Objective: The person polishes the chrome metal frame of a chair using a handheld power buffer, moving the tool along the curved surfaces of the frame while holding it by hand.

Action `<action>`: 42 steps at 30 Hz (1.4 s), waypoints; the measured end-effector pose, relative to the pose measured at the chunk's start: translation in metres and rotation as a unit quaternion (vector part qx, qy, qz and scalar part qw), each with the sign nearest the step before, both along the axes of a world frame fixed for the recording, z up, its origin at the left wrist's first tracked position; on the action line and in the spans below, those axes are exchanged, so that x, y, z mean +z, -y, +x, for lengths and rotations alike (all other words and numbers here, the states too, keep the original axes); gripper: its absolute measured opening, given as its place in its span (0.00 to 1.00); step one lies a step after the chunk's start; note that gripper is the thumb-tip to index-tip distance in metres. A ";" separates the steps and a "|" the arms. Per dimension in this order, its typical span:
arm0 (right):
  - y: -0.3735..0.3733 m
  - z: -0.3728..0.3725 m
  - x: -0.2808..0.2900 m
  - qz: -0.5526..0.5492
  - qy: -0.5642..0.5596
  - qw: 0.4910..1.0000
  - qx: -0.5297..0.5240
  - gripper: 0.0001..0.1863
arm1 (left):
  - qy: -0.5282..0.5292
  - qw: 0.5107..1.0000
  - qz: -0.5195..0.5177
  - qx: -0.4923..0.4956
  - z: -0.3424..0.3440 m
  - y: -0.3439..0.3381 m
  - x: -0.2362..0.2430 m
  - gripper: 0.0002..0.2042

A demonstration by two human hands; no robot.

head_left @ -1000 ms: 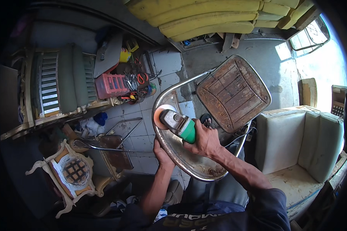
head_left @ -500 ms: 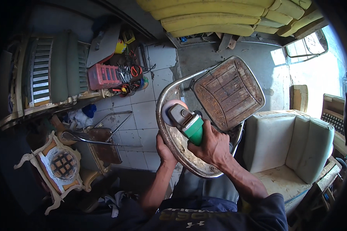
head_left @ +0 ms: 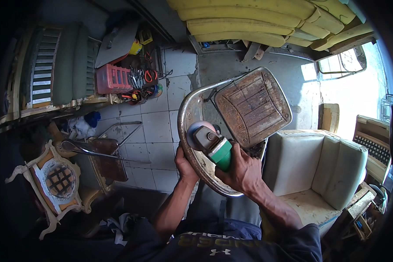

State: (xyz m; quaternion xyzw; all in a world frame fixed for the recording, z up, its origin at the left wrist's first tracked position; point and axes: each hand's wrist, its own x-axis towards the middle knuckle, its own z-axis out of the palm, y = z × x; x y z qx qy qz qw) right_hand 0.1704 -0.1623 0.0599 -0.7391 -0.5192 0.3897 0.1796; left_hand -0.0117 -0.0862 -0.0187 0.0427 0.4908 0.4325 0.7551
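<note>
At the chair [head_left: 254, 108], hands [head_left: 186, 166] [head_left: 244, 169] clasp rim [head_left: 181, 120] and diagonal grinder [head_left: 217, 150], its head [head_left: 204, 136] forward-left.

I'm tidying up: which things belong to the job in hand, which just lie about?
In the job:
green angle grinder, in the right hand
rusty metal chair, left hand at its rim

Seemingly lying about:
red plastic basket
yellow pads
white cushioned seat
carved chair frame
</note>
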 end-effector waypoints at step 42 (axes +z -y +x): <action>0.128 0.045 0.027 -0.127 -0.014 0.988 0.091 0.46 | -0.092 0.994 0.028 -0.055 -0.003 -0.006 -0.001 0.27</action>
